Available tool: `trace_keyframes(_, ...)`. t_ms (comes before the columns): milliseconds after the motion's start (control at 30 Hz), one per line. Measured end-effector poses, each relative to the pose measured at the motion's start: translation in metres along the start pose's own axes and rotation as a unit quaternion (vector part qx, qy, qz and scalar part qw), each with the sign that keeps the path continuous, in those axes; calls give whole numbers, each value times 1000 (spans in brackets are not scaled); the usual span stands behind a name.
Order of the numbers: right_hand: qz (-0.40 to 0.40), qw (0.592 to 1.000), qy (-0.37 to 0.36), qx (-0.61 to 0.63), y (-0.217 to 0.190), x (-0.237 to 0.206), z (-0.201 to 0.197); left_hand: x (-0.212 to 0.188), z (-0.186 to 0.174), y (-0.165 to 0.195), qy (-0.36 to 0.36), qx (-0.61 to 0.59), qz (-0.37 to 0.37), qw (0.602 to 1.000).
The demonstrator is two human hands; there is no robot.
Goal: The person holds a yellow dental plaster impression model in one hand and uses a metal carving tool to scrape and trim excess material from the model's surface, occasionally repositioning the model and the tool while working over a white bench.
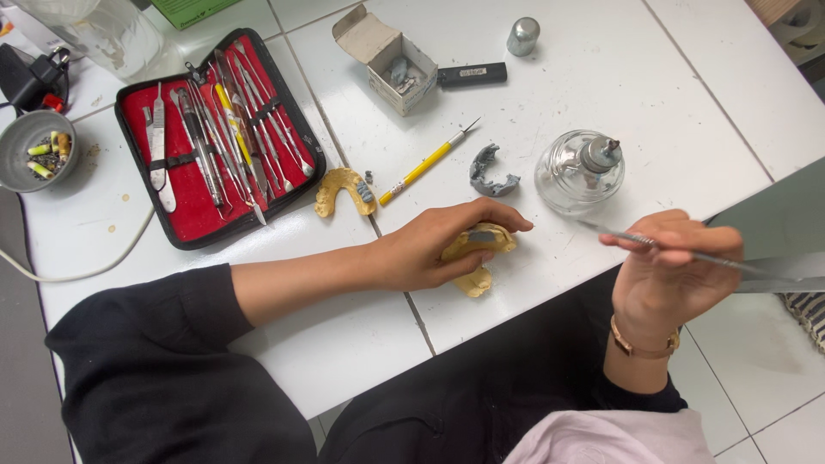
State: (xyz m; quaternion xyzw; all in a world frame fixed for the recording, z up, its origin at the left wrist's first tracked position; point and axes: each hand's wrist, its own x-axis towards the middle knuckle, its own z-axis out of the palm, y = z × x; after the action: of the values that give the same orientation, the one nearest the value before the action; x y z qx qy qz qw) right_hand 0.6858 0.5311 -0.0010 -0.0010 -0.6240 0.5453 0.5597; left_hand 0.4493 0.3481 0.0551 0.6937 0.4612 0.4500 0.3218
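My left hand [438,249] rests on the white table and grips a yellow plaster dental cast [478,258] with a grey wax piece on top. My right hand [666,275] is raised past the table's front edge and pinches a thin metal carving instrument [687,251], its tip pointing left toward a glass spirit lamp [580,172]. A second yellow cast [342,189] lies further back, and a grey wax arch [490,172] sits beside the lamp. A yellow-handled knife [425,163] lies between them.
An open black case with red lining [215,137] holds several metal instruments at the left. A small open cardboard box [391,60], a black lighter [471,76] and a metal cap [522,36] stand at the back. A grey bowl [34,150] sits far left.
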Motion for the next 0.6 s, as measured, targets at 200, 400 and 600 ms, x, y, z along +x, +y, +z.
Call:
trace_keyframes(200, 42, 995, 79, -47, -30, 27, -42, 24, 26, 46, 5, 15, -17, 1000)
trace_keyframes(400, 88, 992, 77, -44, -46, 67, -73, 70, 41, 59, 23, 12, -18, 999)
trace_keyframes(600, 130, 988, 84, -20, -67, 87, -99, 100, 50, 77, 26, 66, 15, 997)
